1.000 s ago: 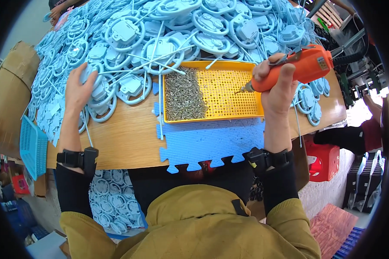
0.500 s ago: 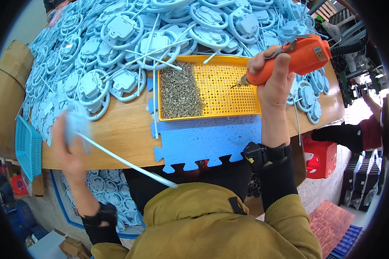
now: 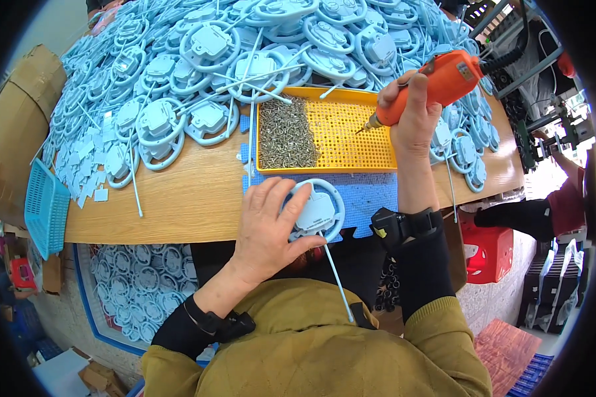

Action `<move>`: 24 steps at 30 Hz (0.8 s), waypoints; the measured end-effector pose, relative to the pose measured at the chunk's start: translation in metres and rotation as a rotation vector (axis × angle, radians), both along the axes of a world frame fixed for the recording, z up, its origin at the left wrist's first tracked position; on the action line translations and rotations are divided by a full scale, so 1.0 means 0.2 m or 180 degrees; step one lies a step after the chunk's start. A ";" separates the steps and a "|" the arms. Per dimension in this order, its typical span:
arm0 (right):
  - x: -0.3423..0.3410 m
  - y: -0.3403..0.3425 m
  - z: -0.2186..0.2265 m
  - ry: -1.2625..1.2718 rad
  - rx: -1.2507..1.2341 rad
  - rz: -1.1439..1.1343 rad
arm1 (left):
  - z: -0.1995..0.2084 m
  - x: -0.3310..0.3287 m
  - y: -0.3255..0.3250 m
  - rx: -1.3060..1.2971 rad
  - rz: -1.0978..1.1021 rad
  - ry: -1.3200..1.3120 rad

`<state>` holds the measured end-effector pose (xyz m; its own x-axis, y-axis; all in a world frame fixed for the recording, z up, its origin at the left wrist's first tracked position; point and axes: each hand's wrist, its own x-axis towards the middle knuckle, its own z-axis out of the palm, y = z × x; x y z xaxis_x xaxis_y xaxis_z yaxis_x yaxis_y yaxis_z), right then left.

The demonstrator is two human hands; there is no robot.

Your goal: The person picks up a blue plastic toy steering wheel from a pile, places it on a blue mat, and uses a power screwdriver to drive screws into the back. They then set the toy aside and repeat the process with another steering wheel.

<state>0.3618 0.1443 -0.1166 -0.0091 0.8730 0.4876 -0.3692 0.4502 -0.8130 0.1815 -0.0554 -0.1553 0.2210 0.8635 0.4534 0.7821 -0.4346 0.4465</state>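
Note:
My left hand (image 3: 266, 228) grips a light blue ring-shaped plastic part (image 3: 316, 210), like a toy steering wheel, over the near edge of the blue foam mat (image 3: 372, 198). A thin rod (image 3: 338, 281) sticks out of it toward my body. My fingers lie across its left rim and my thumb is at the lower edge. My right hand (image 3: 416, 122) is closed around an orange electric screwdriver (image 3: 440, 83). Its bit points down-left above the bare right part of the yellow perforated tray (image 3: 351, 122). Small metal screws (image 3: 286, 135) fill the tray's left side.
A big heap of similar light blue wheels (image 3: 210, 43) covers the far table. Small flat squares (image 3: 86, 162) lie at left, near a teal basket (image 3: 46, 208). Below the table stands a bin of round parts (image 3: 142, 284). A red stool (image 3: 487, 251) is at right.
My left hand has carried the blue wheel part from the left side of the table to the mat in front of the tray. The screwdriver stays over the tray, barely shifted.

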 end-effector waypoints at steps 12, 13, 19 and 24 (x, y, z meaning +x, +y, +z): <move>-0.02 0.02 0.02 -0.0153 0.0064 -0.0065 | -0.01 0.06 0.05 -0.0043 0.0511 -0.0187; -0.01 0.03 0.03 -0.0075 0.0017 -0.0084 | 0.00 0.08 0.06 -0.0115 0.0499 -0.0204; 0.00 0.02 0.00 0.0066 0.0200 -0.0116 | 0.03 0.10 0.05 -0.0029 0.0432 -0.0226; -0.02 -0.08 0.18 0.0233 -0.0197 0.0073 | 0.20 0.11 0.10 0.0376 0.0341 -0.0101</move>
<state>0.3574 0.1280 -0.0804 0.0043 0.9015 0.4328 -0.4383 0.3907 -0.8095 0.2025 -0.0349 -0.1147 0.1147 0.8216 0.5585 0.8131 -0.4006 0.4223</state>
